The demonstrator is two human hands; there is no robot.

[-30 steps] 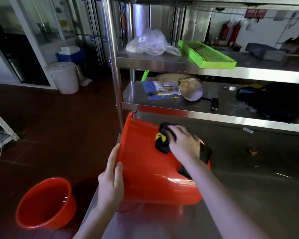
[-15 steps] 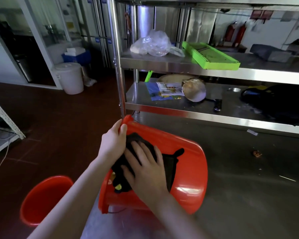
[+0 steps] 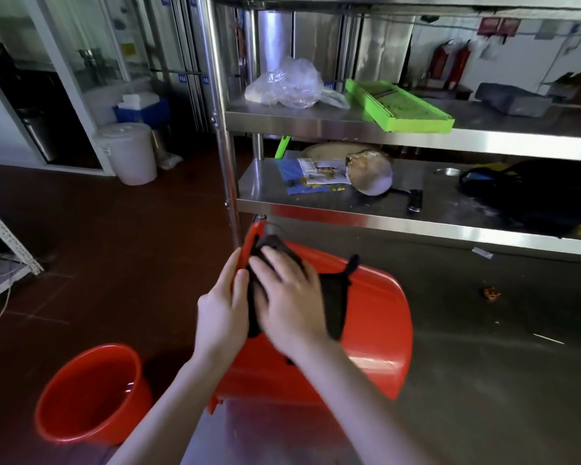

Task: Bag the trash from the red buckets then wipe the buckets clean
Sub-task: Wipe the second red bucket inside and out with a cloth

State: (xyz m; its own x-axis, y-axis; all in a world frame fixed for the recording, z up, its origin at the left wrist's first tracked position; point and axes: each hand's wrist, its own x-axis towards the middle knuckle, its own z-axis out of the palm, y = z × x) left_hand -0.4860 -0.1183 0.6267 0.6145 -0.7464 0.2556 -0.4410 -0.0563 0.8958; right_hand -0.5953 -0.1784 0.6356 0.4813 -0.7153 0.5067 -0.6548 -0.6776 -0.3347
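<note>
Standing red bucket [image 3: 64, 427]: upright on the dark floor at 7 o'clock, mouth up, a little liquid glinting inside, well apart from both hands.
White pail [image 3: 130, 156]: lidded, on the floor at 10 o'clock, beside a glass partition.
Left hand [image 3: 220, 310]: just left of centre, fingers curled over the rim of the tipped red bucket and gripping it.
Tipped red bucket [image 3: 376, 330]: at centre frame, lying on its side on the near-left corner of the steel table, mouth turned toward 9 o'clock.
Black cloth [image 3: 336, 307]: spread over the tipped red bucket's upper wall, one corner sticking up at 1 o'clock from the right hand.
Right hand [image 3: 289, 297]: touching the left hand's fingers, its own fingers spread and nearly straight, pressed flat on the black cloth; slightly blurred.
Steel rack [image 3: 416, 226]: at 1 o'clock, its upper shelf carrying a clear plastic bag [image 3: 289, 83] and, right of it, a green tray [image 3: 396, 102].
Steel table [image 3: 483, 380]: bare metal stretching to 4 o'clock, with small scraps scattered near 3 o'clock.
</note>
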